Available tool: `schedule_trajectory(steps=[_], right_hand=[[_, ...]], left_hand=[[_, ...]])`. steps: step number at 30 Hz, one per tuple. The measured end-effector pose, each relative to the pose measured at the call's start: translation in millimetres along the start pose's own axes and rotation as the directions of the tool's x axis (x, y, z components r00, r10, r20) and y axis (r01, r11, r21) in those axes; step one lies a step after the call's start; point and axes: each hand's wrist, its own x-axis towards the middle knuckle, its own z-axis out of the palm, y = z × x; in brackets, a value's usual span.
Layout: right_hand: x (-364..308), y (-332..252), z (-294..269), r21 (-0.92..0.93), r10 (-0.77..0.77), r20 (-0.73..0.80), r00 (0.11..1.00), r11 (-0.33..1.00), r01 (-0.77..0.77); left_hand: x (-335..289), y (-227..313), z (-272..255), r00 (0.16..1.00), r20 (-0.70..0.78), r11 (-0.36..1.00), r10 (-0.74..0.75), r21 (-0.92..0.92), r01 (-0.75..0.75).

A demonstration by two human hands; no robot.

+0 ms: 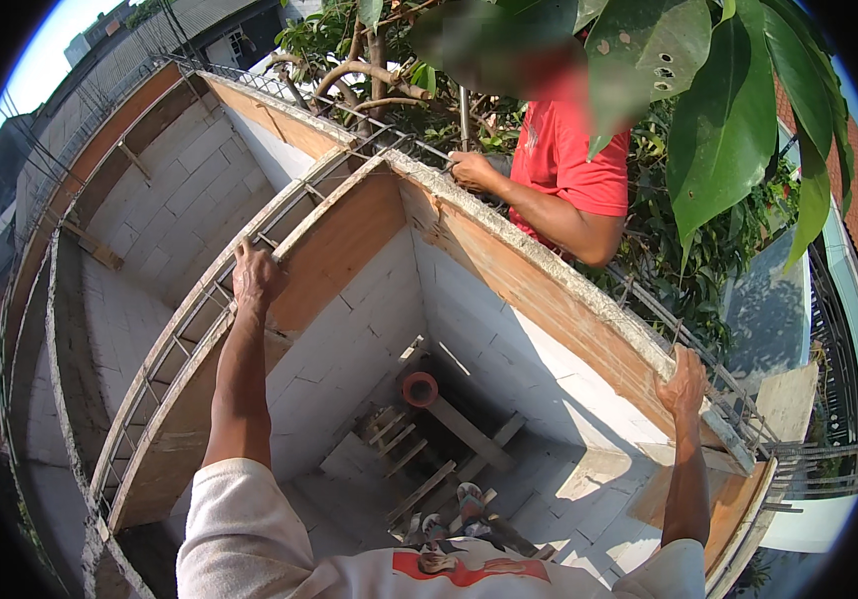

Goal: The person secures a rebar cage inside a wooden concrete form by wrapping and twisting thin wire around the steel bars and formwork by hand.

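Observation:
My left hand (pixel 257 275) is closed over the top edge of a brown plywood formwork board (pixel 344 222) on the left wall. Beside it, a steel rebar cage (pixel 211 299) runs in the gap between this board and its outer partner. On the opposite side, my right hand (pixel 683 381) grips the upper edge of another formwork board (pixel 549 290), near its near end. The rough edge of that board is crusted with pale cement. Both arms are spread wide, and the fingertips of each hand are partly hidden.
White block walls (pixel 349 319) enclose a deep space below me, where my feet (pixel 471 504) stand among wooden slats (pixel 419 489) and a reddish round pipe opening (pixel 419 389). Beyond the corner is a co-worker in a red shirt (pixel 561 165), one hand (pixel 476 172) at the rebar. Large leaves (pixel 738 130) hang overhead.

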Motion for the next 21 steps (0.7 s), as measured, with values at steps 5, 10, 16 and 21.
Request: schedule_trajectory(steps=[5,10,16,21], right_hand=[[-1.1,4.3,5.1,-0.017,-0.011,-0.017,1.0,1.0,0.011],[0.1,5.0,7.2,-0.032,-0.025,-0.017,1.0,0.999,0.024],[1.4,4.6,1.3,-0.013,-0.029,-0.001,1.0,0.999,0.029],[-1.7,0.1,4.6,-0.036,-0.05,-0.048,0.998,0.998,0.048]], left_hand=[[0.3,-0.9,4.2,0.999,-0.015,0.999,0.035,0.014,-0.035],[1.8,-2.8,2.4,1.0,0.008,1.0,0.026,-0.012,-0.026],[-0.6,1.4,1.8,0.999,-0.012,0.999,0.047,0.002,-0.047],[-0.6,-5.9,5.1,0.997,-0.049,0.998,0.055,0.016,-0.054]])
